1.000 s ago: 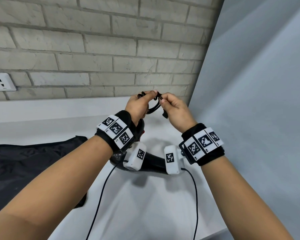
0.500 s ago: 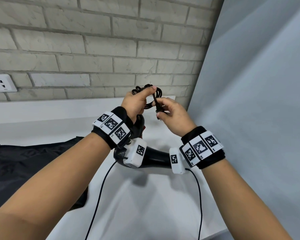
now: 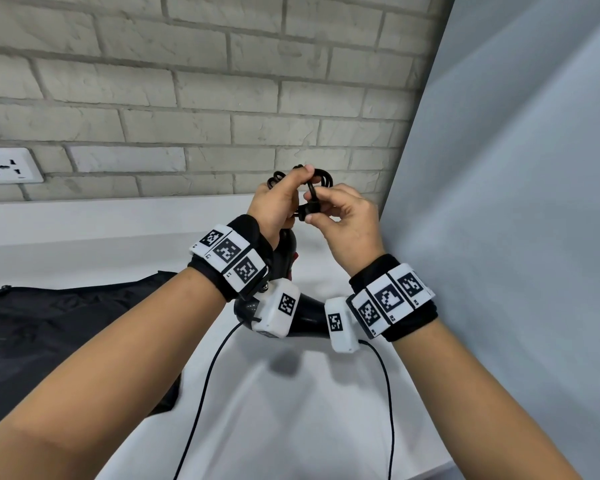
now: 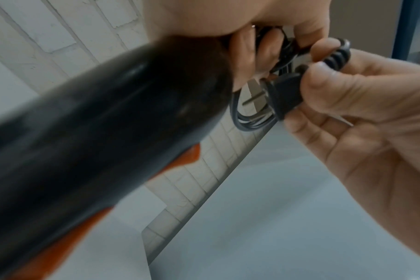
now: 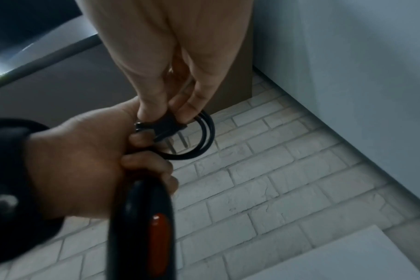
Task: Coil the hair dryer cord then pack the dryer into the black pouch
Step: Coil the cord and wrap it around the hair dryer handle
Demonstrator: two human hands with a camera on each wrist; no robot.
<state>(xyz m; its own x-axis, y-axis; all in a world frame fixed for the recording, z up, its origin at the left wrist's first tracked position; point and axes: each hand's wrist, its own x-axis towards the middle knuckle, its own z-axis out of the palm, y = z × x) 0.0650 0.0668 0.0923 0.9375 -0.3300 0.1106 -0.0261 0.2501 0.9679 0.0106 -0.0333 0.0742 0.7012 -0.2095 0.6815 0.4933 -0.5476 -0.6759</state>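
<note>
Glossy black plastic hair dryer (image 3: 309, 315) with an orange switch; smooth rubbery cord (image 5: 205, 136), bare metal plug prongs (image 4: 253, 97). Matt black cloth pouch (image 3: 66, 334) on a smooth white worktop (image 3: 291, 427); rough brick wall (image 3: 222, 81)

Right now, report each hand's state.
Left hand: closed, gripping the hair dryer handle and the coiled cord.
Right hand: closed, pinching the plug.

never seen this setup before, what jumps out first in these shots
Two raised hands meet before the brick wall: the left hand grips the coiled cord and the hair dryer, while the right hand pinches the plug. The black pouch lies on the white counter, lower left.
</note>
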